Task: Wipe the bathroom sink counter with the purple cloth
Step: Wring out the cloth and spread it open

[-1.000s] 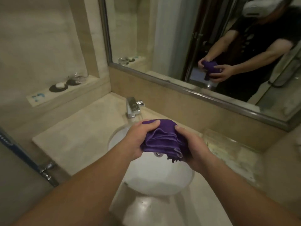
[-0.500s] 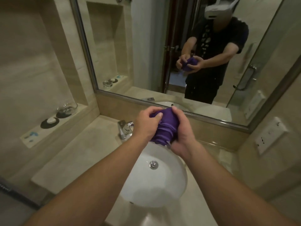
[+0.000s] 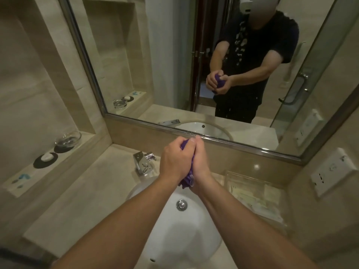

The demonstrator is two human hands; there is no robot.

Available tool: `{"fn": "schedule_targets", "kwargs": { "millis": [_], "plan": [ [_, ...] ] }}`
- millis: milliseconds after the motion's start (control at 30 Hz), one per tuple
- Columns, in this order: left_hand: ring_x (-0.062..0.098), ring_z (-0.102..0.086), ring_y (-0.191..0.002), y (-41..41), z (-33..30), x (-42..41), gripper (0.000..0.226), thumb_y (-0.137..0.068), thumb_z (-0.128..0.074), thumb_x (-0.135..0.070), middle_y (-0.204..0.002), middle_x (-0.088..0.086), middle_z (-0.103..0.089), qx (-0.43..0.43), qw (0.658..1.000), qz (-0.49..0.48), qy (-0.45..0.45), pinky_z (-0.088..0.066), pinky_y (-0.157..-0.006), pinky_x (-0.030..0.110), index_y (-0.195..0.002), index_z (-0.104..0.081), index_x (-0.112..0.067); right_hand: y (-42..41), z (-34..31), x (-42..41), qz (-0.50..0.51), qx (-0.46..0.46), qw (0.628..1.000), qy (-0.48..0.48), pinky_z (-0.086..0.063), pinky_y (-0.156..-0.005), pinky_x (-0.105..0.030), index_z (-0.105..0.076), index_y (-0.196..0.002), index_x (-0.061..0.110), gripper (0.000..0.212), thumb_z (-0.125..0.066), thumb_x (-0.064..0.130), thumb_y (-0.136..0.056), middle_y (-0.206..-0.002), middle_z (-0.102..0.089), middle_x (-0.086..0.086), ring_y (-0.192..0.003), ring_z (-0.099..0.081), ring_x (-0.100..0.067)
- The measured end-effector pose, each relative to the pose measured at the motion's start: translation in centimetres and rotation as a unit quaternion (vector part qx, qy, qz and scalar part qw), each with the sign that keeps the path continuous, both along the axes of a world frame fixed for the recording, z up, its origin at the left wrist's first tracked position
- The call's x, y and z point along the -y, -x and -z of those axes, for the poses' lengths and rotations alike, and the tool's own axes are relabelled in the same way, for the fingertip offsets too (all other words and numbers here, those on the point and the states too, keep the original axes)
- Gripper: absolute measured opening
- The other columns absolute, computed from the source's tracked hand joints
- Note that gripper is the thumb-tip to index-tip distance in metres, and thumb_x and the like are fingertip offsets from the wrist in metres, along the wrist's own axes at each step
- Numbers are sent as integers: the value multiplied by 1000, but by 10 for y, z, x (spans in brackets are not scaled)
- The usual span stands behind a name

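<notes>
Both hands, left hand (image 3: 174, 162), right hand (image 3: 200, 164), gripping purple cloth (image 3: 187, 179) (bunched), no legible writing

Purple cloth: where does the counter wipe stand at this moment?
Done: nothing on the counter shows wiping yet. In hand: the left hand and right hand both grip the bunched purple cloth above the white sink basin, apparently wringing it. Left: the whole counter, both beside the faucet and on the right side.

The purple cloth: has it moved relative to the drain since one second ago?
Yes. The purple cloth has been bunched tighter and lifted back from the drain, toward the faucet.
</notes>
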State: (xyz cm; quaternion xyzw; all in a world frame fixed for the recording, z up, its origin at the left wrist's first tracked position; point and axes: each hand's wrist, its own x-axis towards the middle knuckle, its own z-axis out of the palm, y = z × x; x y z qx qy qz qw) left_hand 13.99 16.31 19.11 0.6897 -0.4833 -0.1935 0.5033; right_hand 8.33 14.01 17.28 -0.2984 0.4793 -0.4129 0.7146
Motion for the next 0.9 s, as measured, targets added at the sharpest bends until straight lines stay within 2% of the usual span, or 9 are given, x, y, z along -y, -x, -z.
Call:
{"fn": "schedule_targets", "kwargs": {
  "millis": [133, 333, 533, 600, 667, 733, 800, 833, 900],
  "plan": [
    [16, -48, -57, -1, 17, 19, 33, -92, -55, -31, -58, -3, -53, -33, 998, -50, 10, -37, -54, 33, -66, -52, -11, -5, 22, 25, 22, -45, 998, 22, -56, -80, -53, -74, -65, 18, 61, -52, 75, -64, -73, -71, -7, -75, -67, -29],
    [21, -43, -57, -13, 41, 42, 30, -87, -54, -26, -57, 1, -48, -32, 998, -62, -2, -39, -57, 40, -63, -45, -9, -13, 46, 42, 28, -71, 997, 23, -45, -64, -38, -65, -51, 22, 43, -52, 60, -68, -60, -61, -1, -63, -56, -22],
    [17, -49, -60, -33, 54, 57, 29, -91, -56, -31, -61, 0, -54, -44, 998, -26, -38, -39, -59, 36, -70, -53, -10, -32, 51, 51, 48, -104, 993, 14, -52, -68, -39, -71, -63, 19, 46, -52, 59, -75, -66, -69, -2, -68, -65, -24],
    [14, -60, -68, -45, 51, 59, 28, -90, -56, -43, -72, -3, -64, -128, 991, 20, -39, -48, -66, 34, -80, -62, -17, -39, 46, 53, 62, -102, 993, 17, -58, -79, -46, -75, -76, 17, 54, -53, 66, -69, -78, -74, -7, -79, -72, -31],
    [15, -69, -85, -58, 45, 57, 37, -91, -54, -58, -94, -2, -73, -329, 942, 28, -51, -54, -74, 35, -97, -68, -24, -43, 40, 57, 62, -76, 995, 12, -59, -87, -54, -75, -95, 14, 70, -57, 73, -64, -93, -76, -13, -89, -74, -36],
    [26, -70, -97, -69, 39, 56, 54, -87, -52, -69, -106, 6, -75, -527, 836, 31, -146, -54, -79, 41, -107, -71, -22, -45, 34, 60, 49, -43, 998, 6, -57, -91, -56, -74, -108, 11, 82, -61, 79, -63, -104, -75, -18, -96, -74, -37],
    [34, -71, -94, -74, 31, 56, 64, -81, -60, -70, -105, 13, -75, -624, 748, 70, -214, -54, -81, 45, -107, -75, -14, -45, 26, 58, 46, -89, 994, 40, -57, -91, -54, -77, -94, 19, 69, -58, 79, -67, -96, -77, -13, -93, -74, -34],
    [35, -72, -89, -75, 29, 56, 62, -80, -64, -66, -102, 14, -75, -639, 733, 83, -218, -55, -81, 46, -107, -76, -11, -42, 21, 60, 49, -158, 983, 79, -57, -89, -53, -77, -83, 22, 63, -53, 79, -69, -86, -77, -8, -87, -74, -30],
    [33, -71, -78, -80, 25, 58, 49, -83, -67, -54, -92, 14, -75, -624, 745, 93, -218, -56, -77, 43, -103, -74, -9, -33, 12, 66, 58, -284, 941, 173, -56, -87, -52, -75, -81, 23, 55, -46, 70, -80, -81, -74, -3, -81, -71, -24]
  ]
}}
